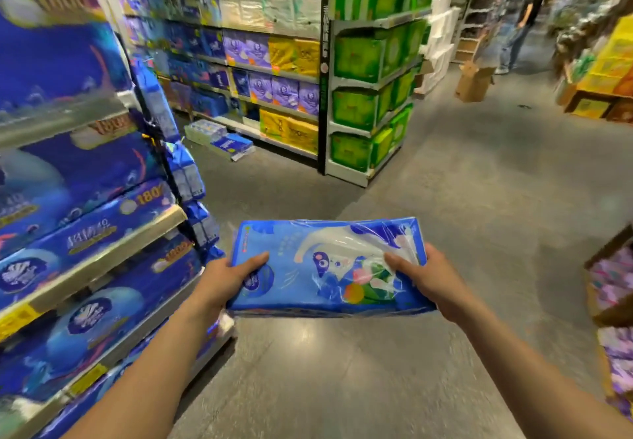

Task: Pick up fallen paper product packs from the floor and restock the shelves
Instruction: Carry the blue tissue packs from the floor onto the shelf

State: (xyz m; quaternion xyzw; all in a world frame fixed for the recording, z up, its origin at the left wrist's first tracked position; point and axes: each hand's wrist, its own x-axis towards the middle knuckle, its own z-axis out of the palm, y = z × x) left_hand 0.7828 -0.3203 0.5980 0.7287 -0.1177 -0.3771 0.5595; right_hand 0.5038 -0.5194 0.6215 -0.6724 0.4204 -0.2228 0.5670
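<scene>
Where the grey floor runs between the aisles, the left shelving is the largest fixture. Its tiers are filled with big blue tissue packs lying close together. Across the aisle, the end shelving holds green packs on every visible tier. The back shelves beside it carry blue, purple and yellow packs in rows. At the right edge, a low display holds purple packs, blurred in detail. An open cardboard box stands on the floor beyond the end shelving, and its contents cannot be seen.

The held pack, blue and wrapped in film, is level above the floor, just beside the corner of the left shelving. A fallen blue pack and a pale roll pack lie side by side on the floor at the foot of the back shelves.

The left hand grips the held pack's left end with the thumb on top. The right hand grips its right end, thumb on the loose film.
</scene>
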